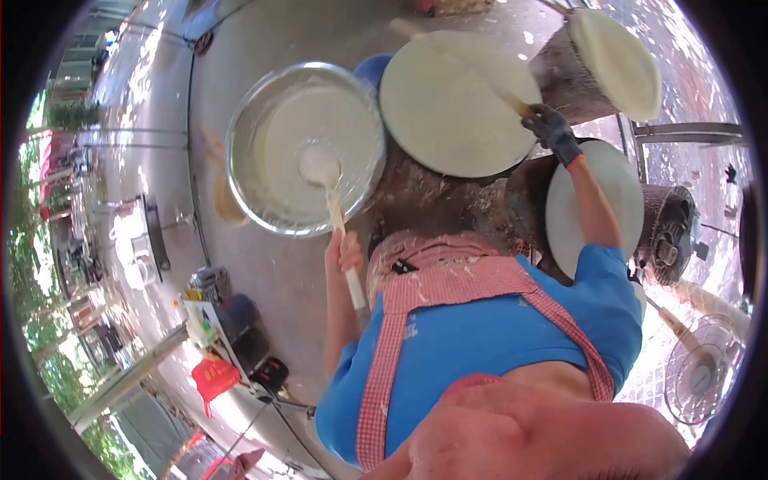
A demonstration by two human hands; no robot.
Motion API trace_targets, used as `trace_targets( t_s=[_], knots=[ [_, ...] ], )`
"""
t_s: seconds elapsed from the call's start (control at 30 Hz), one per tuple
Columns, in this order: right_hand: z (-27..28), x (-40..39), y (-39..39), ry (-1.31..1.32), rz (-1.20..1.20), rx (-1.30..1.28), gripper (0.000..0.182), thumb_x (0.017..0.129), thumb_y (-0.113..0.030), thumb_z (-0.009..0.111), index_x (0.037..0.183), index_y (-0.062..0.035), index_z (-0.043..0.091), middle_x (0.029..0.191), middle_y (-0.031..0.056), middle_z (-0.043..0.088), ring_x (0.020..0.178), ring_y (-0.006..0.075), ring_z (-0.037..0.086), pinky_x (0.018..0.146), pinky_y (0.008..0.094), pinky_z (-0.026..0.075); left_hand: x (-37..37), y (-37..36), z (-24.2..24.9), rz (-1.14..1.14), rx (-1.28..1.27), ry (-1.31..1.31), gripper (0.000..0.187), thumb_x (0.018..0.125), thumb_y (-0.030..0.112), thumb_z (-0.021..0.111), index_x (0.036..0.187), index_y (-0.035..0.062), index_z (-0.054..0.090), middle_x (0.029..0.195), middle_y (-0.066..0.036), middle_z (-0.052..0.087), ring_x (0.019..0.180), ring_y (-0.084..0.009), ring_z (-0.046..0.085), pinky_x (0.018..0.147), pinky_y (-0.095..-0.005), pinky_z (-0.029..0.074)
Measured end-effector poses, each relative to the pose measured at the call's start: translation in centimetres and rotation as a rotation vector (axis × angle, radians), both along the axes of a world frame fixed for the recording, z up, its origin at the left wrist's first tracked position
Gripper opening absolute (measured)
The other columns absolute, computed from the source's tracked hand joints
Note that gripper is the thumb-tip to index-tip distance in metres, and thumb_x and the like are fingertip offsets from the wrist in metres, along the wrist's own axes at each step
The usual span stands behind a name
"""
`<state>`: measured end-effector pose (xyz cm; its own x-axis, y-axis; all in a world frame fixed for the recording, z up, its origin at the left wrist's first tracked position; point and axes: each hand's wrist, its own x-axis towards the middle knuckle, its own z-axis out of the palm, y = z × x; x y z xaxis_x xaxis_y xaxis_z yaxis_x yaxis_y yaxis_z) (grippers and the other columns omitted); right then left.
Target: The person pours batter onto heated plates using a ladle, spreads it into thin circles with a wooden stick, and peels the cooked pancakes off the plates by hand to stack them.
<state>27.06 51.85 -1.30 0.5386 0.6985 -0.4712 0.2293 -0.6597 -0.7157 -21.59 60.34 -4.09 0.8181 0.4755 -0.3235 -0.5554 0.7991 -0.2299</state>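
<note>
Head view, ladle [335,210]: pale, long-handled; its rounded end lies at the surface of the white batter [296,128] inside the metal bowl [240,180].
Left hand [344,252]: bare; fingers curled around the ladle handle.
Bowl: wide, round, shiny, its inner wall streaked with batter.
Right hand [552,133]: dark-gloved; fingers closed on the wooden handle of a spreader [516,103], its far part blurred over the large round plate [472,173].
Large plate: beside the bowl, its top pale and smooth.
Second plate [572,232]: round, pale, partly beneath the right forearm.
Upper right: pale disc [616,64] at the end of a rough, dark drum [564,76].
Clothing: blue shirt [480,332], red-and-white checked apron [448,284].
Writing: small white shirt marking, illegible.
Lower right: round fan [704,376] with wire guard.
</note>
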Motion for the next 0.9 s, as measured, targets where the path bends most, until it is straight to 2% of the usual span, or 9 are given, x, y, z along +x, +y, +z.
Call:
trace_targets(
  t_s=[0.13,0.23,0.37,0.47,0.53,0.57,0.63,0.73,0.9],
  knots=[
    [-2.8,-11.9,8.8,-0.534,0.618,0.074,0.038,0.071,-0.035,0.059,0.098,-0.0091,0.057,0.081,0.0123,0.061,0.072,0.0282,0.057,0.067,0.0355,0.044,-6.6,7.5,-5.4,-0.122,0.277,0.523,0.022,0.086,0.01,0.04,0.106,0.0172,0.039,0.064,-0.002,0.039,0.039,-0.009,0.032,0.028,-0.02,0.027],
    [-4.3,-21.8,13.7,-0.694,0.746,0.082,0.031,0.071,-0.031,0.053,0.089,-0.0058,0.058,0.081,0.0149,0.06,0.077,0.0311,0.057,0.07,0.0391,0.043,-9.8,13.6,-10.8,-0.42,0.509,0.921,0.014,0.084,0.01,0.041,0.097,0.0142,0.04,0.056,-0.002,0.036,0.036,-0.0066,0.029,0.027,-0.019,0.026],
    [-6.3,-30.7,16.6,-0.864,1.057,-0.152,0.023,0.072,-0.027,0.052,0.082,-0.0076,0.059,0.074,0.0123,0.06,0.07,0.0295,0.057,0.064,0.0409,0.044,-12.5,20.3,-21.2,-0.729,-0.073,0.972,0.012,0.08,0.01,0.046,0.089,0.0137,0.038,0.047,0.0,0.031,0.033,-0.0058,0.028,0.027,-0.0203,0.025],
    [-3.2,-30.8,15.2,-0.634,0.704,-0.125,0.021,0.072,-0.027,0.052,0.081,-0.0088,0.06,0.074,0.0127,0.06,0.07,0.0289,0.057,0.064,0.0406,0.044,-13.0,19.1,-19.6,-0.849,0.396,1.212,0.011,0.079,0.008,0.047,0.077,0.0111,0.037,0.045,0.002,0.029,0.031,-0.0055,0.027,0.027,-0.0216,0.024],
    [-11.6,-30.4,10.8,-0.946,0.633,0.091,0.031,0.071,-0.039,0.053,0.079,-0.0096,0.061,0.077,0.0146,0.06,0.073,0.0311,0.058,0.066,0.0414,0.044,-12.0,19.2,-18.3,-0.843,0.664,1.142,0.017,0.077,0.009,0.048,0.067,0.0074,0.034,0.046,0.002,0.03,0.032,-0.0077,0.031,0.027,-0.0212,0.026],
    [-12.9,-31.9,9.5,-0.775,0.637,-0.08,0.033,0.071,-0.04,0.053,0.083,-0.0097,0.06,0.079,0.0144,0.06,0.076,0.0308,0.057,0.068,0.0406,0.043,-11.8,19.3,-18.8,-0.832,0.672,1.136,0.017,0.077,0.009,0.048,0.067,0.0074,0.034,0.046,0.002,0.03,0.032,-0.0077,0.031,0.027,-0.0212,0.026],
    [-10.7,-34.6,7.9,-0.548,0.583,-0.257,0.036,0.072,-0.041,0.052,0.089,-0.0103,0.06,0.08,0.0151,0.059,0.078,0.0311,0.057,0.069,0.0409,0.043,-10.8,20.0,-19.9,-0.802,-0.097,0.8,0.023,0.078,0.012,0.049,0.063,0.0097,0.032,0.046,0.002,0.031,0.032,-0.0072,0.031,0.027,-0.0217,0.027],
    [-5.8,-37.7,4.0,-0.503,0.454,-0.229,0.034,0.074,-0.039,0.051,0.092,-0.0111,0.059,0.078,0.0162,0.059,0.075,0.032,0.057,0.067,0.0415,0.044,-10.4,19.4,-10.1,-0.649,-0.365,0.476,0.027,0.079,0.017,0.052,0.061,0.0101,0.032,0.046,0.003,0.03,0.032,-0.005,0.03,0.026,-0.0189,0.026],
    [-0.4,-36.6,2.5,-0.56,0.255,0.144,0.03,0.076,-0.035,0.053,0.093,-0.0105,0.057,0.079,0.0162,0.059,0.072,0.0319,0.057,0.063,0.0378,0.045,-10.4,18.7,8.0,-0.514,0.206,0.483,0.024,0.082,0.025,0.054,0.071,0.0099,0.039,0.05,0.005,0.029,0.034,-0.001,0.025,0.025,-0.0144,0.02]
  ],
)
